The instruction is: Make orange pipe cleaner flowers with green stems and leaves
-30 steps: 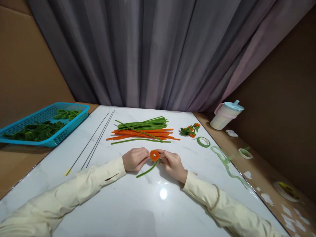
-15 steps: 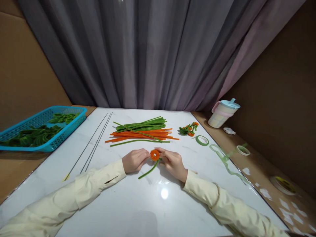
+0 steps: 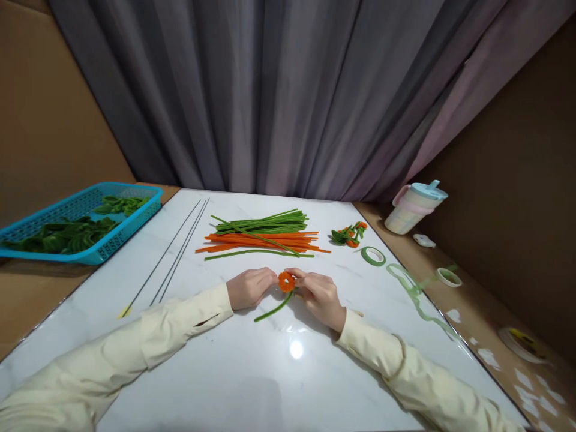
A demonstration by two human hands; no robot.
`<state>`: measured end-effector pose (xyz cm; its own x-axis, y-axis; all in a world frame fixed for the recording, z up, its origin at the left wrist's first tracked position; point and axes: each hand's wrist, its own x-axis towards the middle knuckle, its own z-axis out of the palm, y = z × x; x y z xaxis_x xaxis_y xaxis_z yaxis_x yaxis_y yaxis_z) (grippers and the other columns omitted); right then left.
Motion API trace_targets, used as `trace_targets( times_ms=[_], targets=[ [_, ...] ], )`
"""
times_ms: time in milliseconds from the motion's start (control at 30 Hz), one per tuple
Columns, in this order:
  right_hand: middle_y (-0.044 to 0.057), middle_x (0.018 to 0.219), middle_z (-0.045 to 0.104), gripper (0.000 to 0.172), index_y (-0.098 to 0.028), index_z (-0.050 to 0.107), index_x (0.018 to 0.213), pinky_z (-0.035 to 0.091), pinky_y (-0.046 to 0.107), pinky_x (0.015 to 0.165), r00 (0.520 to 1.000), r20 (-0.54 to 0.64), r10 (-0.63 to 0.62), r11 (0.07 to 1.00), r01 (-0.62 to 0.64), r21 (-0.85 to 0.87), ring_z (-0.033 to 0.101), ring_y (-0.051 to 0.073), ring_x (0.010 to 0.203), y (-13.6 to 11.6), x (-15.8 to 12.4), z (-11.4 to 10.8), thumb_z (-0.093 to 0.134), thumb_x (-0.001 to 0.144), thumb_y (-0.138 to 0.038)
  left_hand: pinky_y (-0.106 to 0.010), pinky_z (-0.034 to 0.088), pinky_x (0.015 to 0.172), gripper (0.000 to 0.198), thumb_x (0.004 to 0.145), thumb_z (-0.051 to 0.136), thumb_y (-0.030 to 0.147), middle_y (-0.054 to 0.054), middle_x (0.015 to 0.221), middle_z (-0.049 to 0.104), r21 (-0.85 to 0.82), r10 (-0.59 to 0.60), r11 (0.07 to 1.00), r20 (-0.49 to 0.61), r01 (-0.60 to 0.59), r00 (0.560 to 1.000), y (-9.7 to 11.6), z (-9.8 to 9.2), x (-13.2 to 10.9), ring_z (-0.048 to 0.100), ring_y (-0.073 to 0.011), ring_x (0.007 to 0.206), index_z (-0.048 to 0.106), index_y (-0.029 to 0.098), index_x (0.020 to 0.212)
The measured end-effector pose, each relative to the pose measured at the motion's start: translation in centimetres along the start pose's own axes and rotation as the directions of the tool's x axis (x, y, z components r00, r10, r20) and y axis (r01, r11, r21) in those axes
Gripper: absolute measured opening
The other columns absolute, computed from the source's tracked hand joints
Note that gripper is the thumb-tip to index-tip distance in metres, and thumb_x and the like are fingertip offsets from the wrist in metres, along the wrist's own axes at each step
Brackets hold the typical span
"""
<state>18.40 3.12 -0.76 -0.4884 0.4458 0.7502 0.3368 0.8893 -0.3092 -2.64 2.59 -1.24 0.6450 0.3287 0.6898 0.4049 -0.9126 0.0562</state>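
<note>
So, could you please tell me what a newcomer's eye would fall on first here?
Probably the orange ring between the left hand and the right hand, above the middle of the white table. Next might come the green strips and orange strips bunched beyond the hands, then the bright blue basket at the far left.

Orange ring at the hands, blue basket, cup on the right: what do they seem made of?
Orange ring: probably fuzzy chenille, matte, since its rim looks soft and ridged.
Blue basket: likely moulded plastic, with a slight sheen and perforated walls.
Cup: plastic perhaps, smooth and pale; exact material unclear.
</note>
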Motion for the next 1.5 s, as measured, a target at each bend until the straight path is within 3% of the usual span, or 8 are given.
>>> trace_targets(
  times_ms=[633, 1500],
  targets=[
    [0.007, 0.09, 0.072, 0.023, -0.02, 0.053, 0.073, 0.052, 0.025, 0.06, 0.998, 0.048, 0.03, 1.0, -0.031, 0.004, 0.068, 0.016, 0.073, 0.52, -0.34, 0.14, 0.039, 0.075, -0.001, -0.027, 0.051, 0.061, 0.017, 0.083, 0.04, 0.009, -0.009, 0.079, 0.065, 0.006, -0.006, 1.0, 0.006, 0.006, 1.0, 0.09, -0.36, 0.31, 0.06, -0.0173, 0.072, 0.05, 0.014, 0.096],
    [0.007, 0.097, 0.071, 0.025, -0.02, 0.056, 0.077, 0.052, 0.025, 0.058, 0.996, 0.085, -0.008, 0.999, 0.012, -0.05, 0.068, 0.016, 0.067, 0.79, -0.35, -0.11, 0.04, 0.073, -0.001, -0.026, 0.051, 0.061, 0.016, 0.085, 0.039, 0.012, -0.008, 0.08, 0.066, 0.047, -0.018, 0.999, 0.022, 0.017, 1.0, -0.05, -0.25, 0.21, 0.062, -0.0158, 0.071, 0.052, 0.014, 0.094]
  ],
)
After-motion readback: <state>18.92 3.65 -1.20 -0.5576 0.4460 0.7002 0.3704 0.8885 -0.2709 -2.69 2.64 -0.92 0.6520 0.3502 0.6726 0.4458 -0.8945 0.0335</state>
